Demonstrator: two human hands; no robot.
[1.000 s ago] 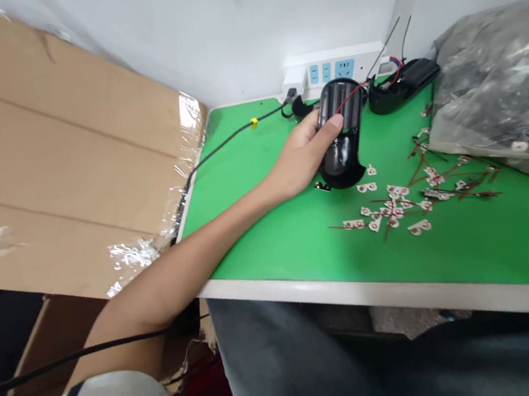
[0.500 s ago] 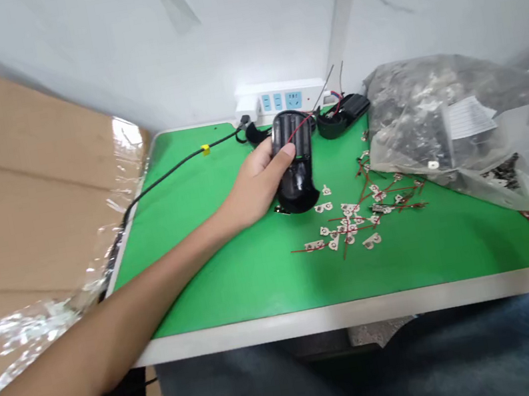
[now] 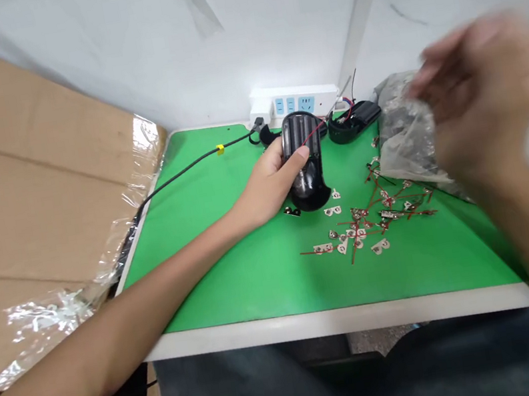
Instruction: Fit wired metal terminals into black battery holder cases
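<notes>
My left hand [image 3: 269,183] grips a black plastic battery case [image 3: 307,164] with its thumb across the ribbed cell slots, and a thin red wire runs over the case. My right hand [image 3: 479,87] is blurred in the air above a grey plastic bag of parts [image 3: 405,127], fingers apart, with nothing visible in them. Beyond the case lies a second black housing [image 3: 354,122] with wires rising from it. Metal contact tabs with red wires [image 3: 361,229] are scattered on the green mat [image 3: 238,283], below and right of my left hand.
A white power strip [image 3: 304,102] stands against the wall behind the mat, and a black cable with a yellow tag [image 3: 220,149] leads to it. Plastic-wrapped cardboard [image 3: 31,196] stands at the left. The white table edge [image 3: 336,321] runs along the front.
My right hand has entered the view at the right, moving over the bag. The view has shifted slightly. My left hand still holds the case in about the same place.
</notes>
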